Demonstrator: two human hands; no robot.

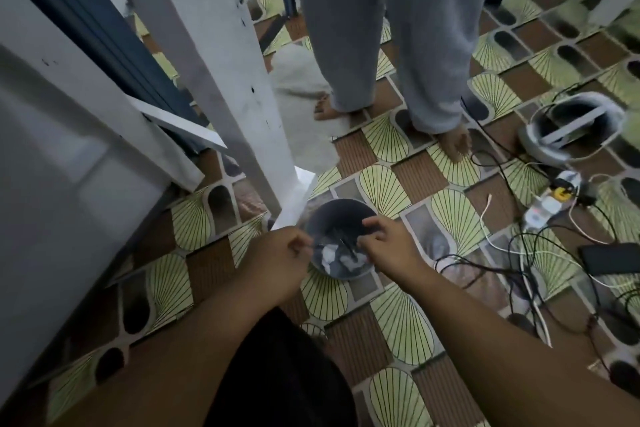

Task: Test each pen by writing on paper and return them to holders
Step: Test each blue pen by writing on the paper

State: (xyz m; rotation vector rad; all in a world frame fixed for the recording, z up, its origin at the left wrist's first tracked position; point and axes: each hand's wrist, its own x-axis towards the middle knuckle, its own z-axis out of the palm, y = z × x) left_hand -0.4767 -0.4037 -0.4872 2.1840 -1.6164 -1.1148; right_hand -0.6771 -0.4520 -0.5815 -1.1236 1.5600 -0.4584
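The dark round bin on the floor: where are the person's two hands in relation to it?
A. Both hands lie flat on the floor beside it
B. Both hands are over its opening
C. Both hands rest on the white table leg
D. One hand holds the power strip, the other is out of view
B: the left hand and the right hand are both over the opening of the dark bin, with crumpled white paper showing inside it between them.

My single head camera looks steeply down from above at the patterned floor (398,333), close over my forearms, with a dark bin (341,218) mid-frame and someone's grey-trousered legs (391,28) ahead.
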